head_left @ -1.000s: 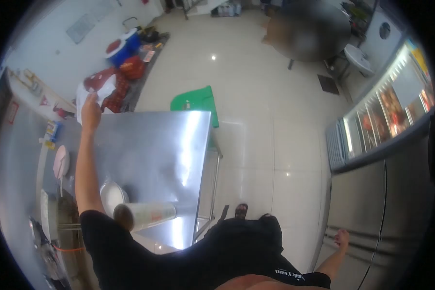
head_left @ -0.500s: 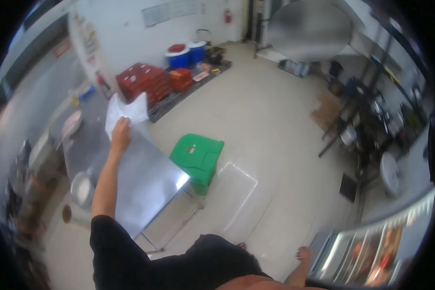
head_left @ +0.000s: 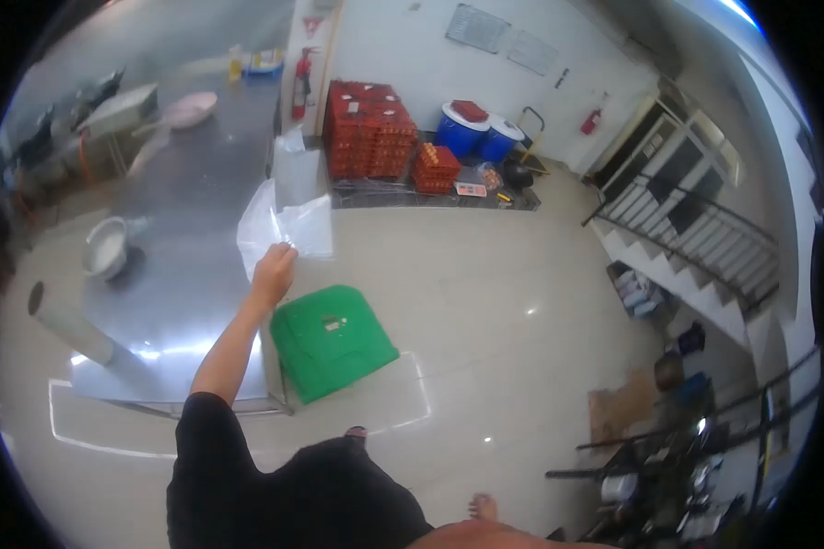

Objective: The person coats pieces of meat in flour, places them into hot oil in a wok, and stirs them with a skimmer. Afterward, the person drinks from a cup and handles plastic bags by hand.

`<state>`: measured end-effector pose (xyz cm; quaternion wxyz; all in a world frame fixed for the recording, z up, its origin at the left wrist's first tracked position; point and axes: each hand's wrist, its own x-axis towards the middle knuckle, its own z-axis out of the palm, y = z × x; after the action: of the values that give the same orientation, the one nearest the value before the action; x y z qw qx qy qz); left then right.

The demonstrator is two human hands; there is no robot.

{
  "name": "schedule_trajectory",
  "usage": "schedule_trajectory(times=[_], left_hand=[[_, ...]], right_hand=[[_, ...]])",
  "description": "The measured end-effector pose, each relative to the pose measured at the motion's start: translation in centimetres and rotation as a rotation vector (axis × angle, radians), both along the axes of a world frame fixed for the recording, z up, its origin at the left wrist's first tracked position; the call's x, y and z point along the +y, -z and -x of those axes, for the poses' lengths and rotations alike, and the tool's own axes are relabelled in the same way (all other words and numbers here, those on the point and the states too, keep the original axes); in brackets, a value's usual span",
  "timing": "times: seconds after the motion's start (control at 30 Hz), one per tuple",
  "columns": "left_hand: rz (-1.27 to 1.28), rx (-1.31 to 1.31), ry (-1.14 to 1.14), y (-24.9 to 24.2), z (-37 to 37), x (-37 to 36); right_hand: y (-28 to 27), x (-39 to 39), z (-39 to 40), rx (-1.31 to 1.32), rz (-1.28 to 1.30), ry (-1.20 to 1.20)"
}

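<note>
My left hand (head_left: pixel 276 271) is stretched forward, closed around the gathered top of a white plastic bag (head_left: pixel 307 225). The bag hangs past the right edge of the steel table (head_left: pixel 178 197), above and behind a green lidded bin (head_left: pixel 332 339). Low in the view, my right hand (head_left: pixel 483 507) hangs over the floor with its fingers apart and nothing in them. A bowl of white contents (head_left: pixel 107 249) and a pink basin (head_left: pixel 191 109) are on the table.
Red egg trays (head_left: pixel 368 133) and blue tubs (head_left: pixel 462 130) stand by the back wall. Stairs with a railing (head_left: pixel 696 229) are at the right. Dark racks and pans (head_left: pixel 618 488) are at the lower right. A pale roll (head_left: pixel 78 328) lies at the left.
The view has turned to the right, bringing the stairs into sight. My left hand still grips the bag, now beyond the table's right edge. My right hand still hangs low.
</note>
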<state>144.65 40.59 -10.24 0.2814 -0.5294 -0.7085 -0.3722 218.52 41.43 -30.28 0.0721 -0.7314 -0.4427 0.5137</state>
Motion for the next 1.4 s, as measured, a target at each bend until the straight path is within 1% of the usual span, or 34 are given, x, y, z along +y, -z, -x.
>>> schedule_trajectory(times=[0.1,0.2,0.27,0.37,0.47,0.53,0.6,0.73,0.83,0.9,0.97,1.03,1.1,1.13,1.23,1.27,1.3,1.4], left_hand=[[-0.039,-0.081,-0.019,1.2,-2.5,7.6],[-0.085,-0.075,0.059,0.9,-5.4,15.0],[-0.065,-0.091,0.098,1.4,-7.1,19.7],[-0.020,-0.106,0.118,2.3,-9.5,24.0],[0.019,-0.126,-0.040,6.2,-10.8,26.5],[0.120,-0.219,-0.146,7.4,-12.4,26.8],[0.243,-0.251,-0.287,9.8,-13.4,26.8],[0.136,-0.333,-0.552,8.7,-16.4,27.6],[0.094,-0.372,-0.716,7.9,-18.7,27.7],[0.098,-0.381,-0.798,8.0,-18.4,28.2],[0.141,-0.402,-0.861,9.2,-17.7,28.7],[0.149,-0.417,-0.875,10.7,-15.7,29.5],[0.121,-0.408,-0.883,11.6,-12.1,30.3],[0.094,-0.398,-0.881,12.0,-10.5,30.8],[0.022,-0.413,-0.896,12.7,-4.8,33.7],[0.008,-0.414,-0.917,12.6,-2.8,33.8],[0.006,-0.415,-0.920,12.2,-1.0,33.7],[-0.028,-0.420,-0.954,11.1,4.1,34.5]], right_hand=[[-0.2,4.3,-1.1,0.031,0.093,0.074],[0.1,11.2,-0.1,0.017,0.147,0.086],[0.7,17.1,1.2,0.021,0.160,0.067],[1.7,27.9,3.0,0.017,0.154,-0.027],[1.9,40.4,4.8,0.020,0.110,-0.151],[1.1,48.7,6.2,0.012,0.070,-0.236],[0.1,56.5,8.2,-0.007,0.040,-0.330],[-2.0,72.8,16.1,-0.069,-0.059,-0.571],[-3.8,81.5,25.1,-0.110,-0.196,-0.813],[-4.6,84.9,31.9,-0.052,-0.279,-0.922],[-3.7,87.3,39.3,0.129,-0.285,-0.962],[-6.1,86.1,46.3,0.083,-0.277,-1.099],[-5.7,85.8,51.4,0.150,-0.245,-1.186],[-5.2,85.5,53.3,0.179,-0.223,-1.228],[-5.0,86.7,56.6,0.067,-0.093,-1.252],[-3.5,87.9,57.3,0.087,-0.011,-1.175],[-0.3,89.9,57.0,0.105,0.076,-1.102],[0.9,91.5,59.7,-0.071,0.143,-1.053]])
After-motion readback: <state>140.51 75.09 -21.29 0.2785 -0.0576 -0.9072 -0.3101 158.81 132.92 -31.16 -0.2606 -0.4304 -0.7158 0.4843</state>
